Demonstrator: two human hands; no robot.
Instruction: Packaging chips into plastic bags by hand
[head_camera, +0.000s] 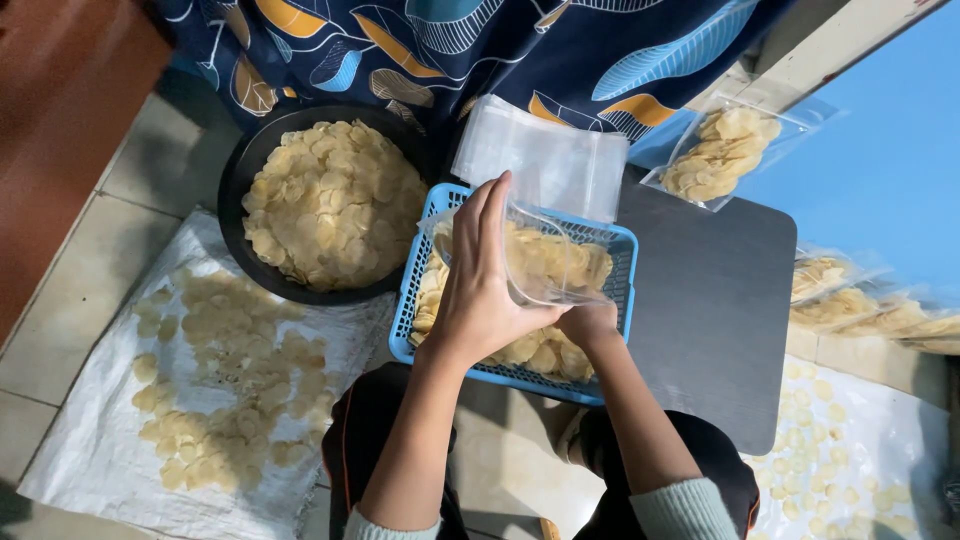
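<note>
Left hand and right hand grip one clear bag over one blue basket; one black bowl; tiled floor

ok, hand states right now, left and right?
Left hand: fingers closed on the clear plastic bag of chips.
Right hand: under the bag, over the blue basket; grip cannot be told.

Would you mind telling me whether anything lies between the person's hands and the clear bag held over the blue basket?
Nothing visible does. The left hand already holds the clear bag at its open side, the right hand supports it from below, directly above the chips in the blue basket.
</note>
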